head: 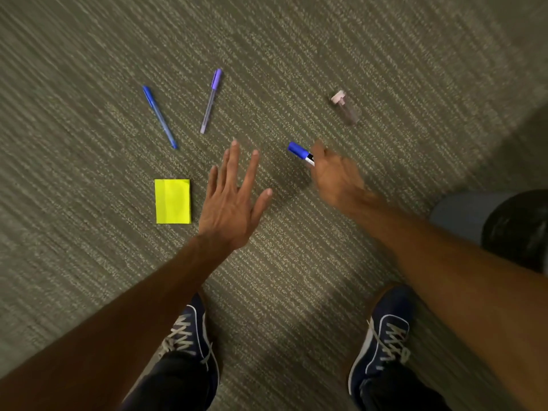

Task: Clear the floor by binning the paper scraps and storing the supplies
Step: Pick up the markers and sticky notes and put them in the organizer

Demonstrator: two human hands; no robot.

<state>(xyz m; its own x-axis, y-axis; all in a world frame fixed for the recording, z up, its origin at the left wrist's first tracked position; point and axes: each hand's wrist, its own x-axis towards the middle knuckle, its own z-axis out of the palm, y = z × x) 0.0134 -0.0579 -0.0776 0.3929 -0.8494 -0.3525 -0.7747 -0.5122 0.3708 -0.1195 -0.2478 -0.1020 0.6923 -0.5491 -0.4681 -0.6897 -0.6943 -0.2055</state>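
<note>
One blue-capped marker (301, 153) sits in the right hand (336, 176), seemingly gripped; the left hand (232, 200) hovers splayed.

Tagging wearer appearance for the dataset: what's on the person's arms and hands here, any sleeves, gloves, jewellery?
Both forearms are bare up to the frame edge, with no sleeves in view. The left hand and right hand wear no gloves, and no rings, watch or wristband are visible. The right hand is slightly blurred, so small details on its fingers cannot be ruled out.
</note>
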